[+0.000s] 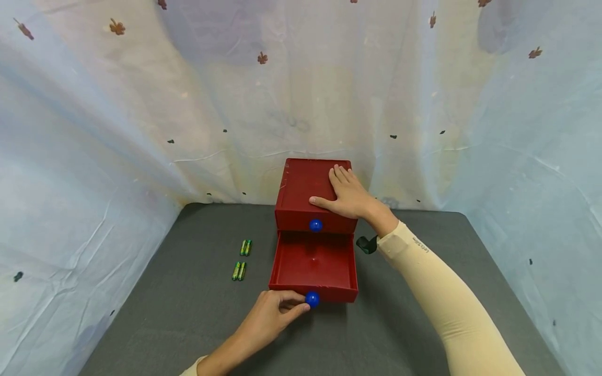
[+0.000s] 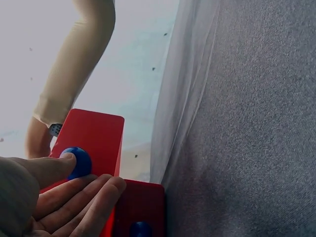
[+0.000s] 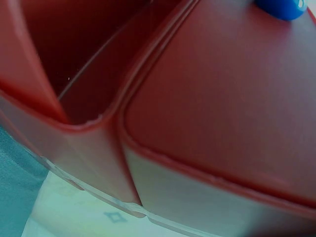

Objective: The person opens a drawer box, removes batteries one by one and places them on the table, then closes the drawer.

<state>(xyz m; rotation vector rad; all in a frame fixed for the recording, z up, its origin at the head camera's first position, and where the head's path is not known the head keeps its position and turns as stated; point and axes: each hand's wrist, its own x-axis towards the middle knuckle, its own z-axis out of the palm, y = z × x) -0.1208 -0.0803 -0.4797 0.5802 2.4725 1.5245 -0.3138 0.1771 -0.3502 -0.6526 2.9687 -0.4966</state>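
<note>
A red two-drawer box (image 1: 305,183) stands on the table, its lower drawer (image 1: 314,261) pulled out and holding nothing I can see. My left hand (image 1: 270,316) is at that drawer's front, thumb and fingers pinching its blue knob (image 1: 312,299). In the left wrist view the thumb lies against the blue knob (image 2: 80,163), with the other fingers below it. My right hand (image 1: 348,194) rests flat on the box top, fingers spread. The upper drawer, with its own blue knob (image 1: 315,225), is closed. The right wrist view shows red drawer walls (image 3: 222,98) close up, without the hand.
Two pairs of green batteries lie left of the box, one pair (image 1: 246,247) farther back, another pair (image 1: 239,271) nearer. A dark strap piece (image 1: 367,244) shows by the right wrist. Pale patterned sheeting (image 1: 320,94) encloses the grey table (image 1: 188,292) at the back and sides.
</note>
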